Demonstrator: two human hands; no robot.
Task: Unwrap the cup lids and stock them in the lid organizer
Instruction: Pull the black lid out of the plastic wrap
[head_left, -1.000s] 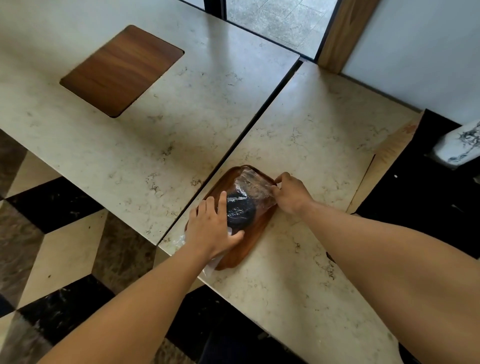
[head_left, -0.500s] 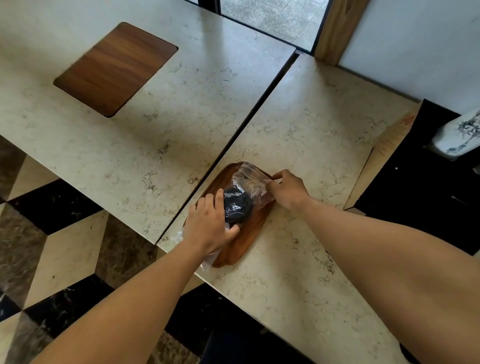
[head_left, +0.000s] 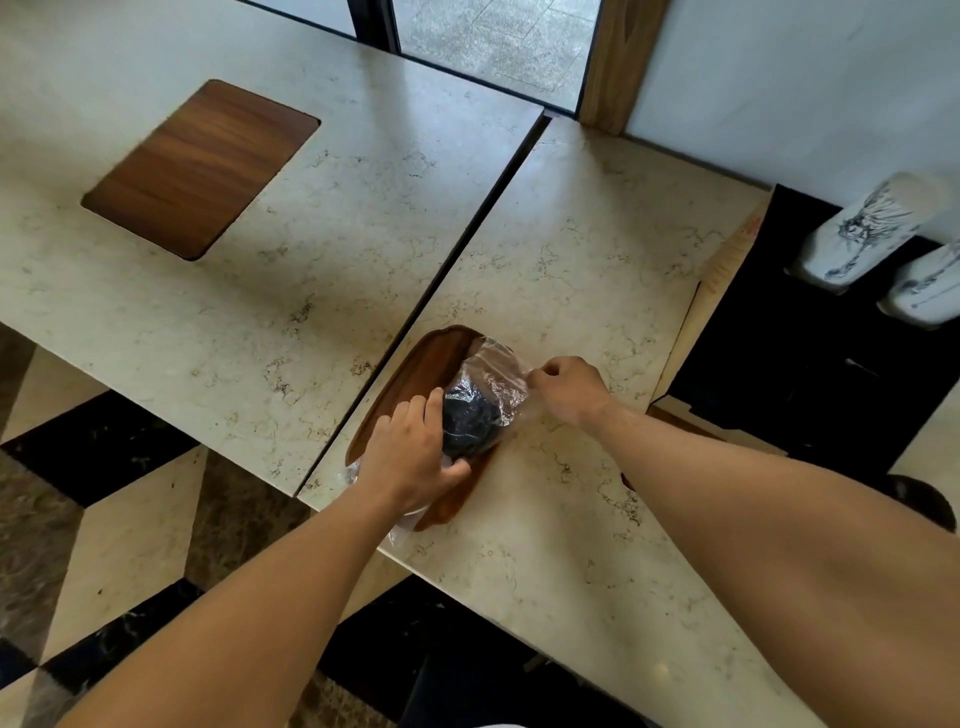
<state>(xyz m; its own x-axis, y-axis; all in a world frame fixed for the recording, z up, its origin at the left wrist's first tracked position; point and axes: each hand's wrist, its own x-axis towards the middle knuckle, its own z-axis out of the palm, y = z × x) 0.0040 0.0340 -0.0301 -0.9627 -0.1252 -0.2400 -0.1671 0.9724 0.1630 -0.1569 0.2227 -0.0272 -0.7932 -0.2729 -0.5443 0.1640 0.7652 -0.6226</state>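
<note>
A stack of black cup lids (head_left: 467, 426) lies on its side inside a clear plastic wrapper (head_left: 493, 371), resting on a brown wooden tray (head_left: 426, 358) near the marble table's left edge. My left hand (head_left: 410, 457) clasps the near end of the wrapped stack, fingers curled over it. My right hand (head_left: 566, 389) pinches the wrapper's far open end, pulling it to the right. No lid organizer can be seen.
A second marble table (head_left: 311, 208) with an inset wooden panel (head_left: 200, 166) stands to the left across a narrow gap. Two white printed cylinders (head_left: 872, 228) lie on a black surface at the right. A cardboard flap (head_left: 722, 270) borders the table's right edge.
My right hand has pulled the wrapper's end a little to the right, stretching the plastic. My left hand keeps its hold on the stack. The camera view has shifted slightly.
</note>
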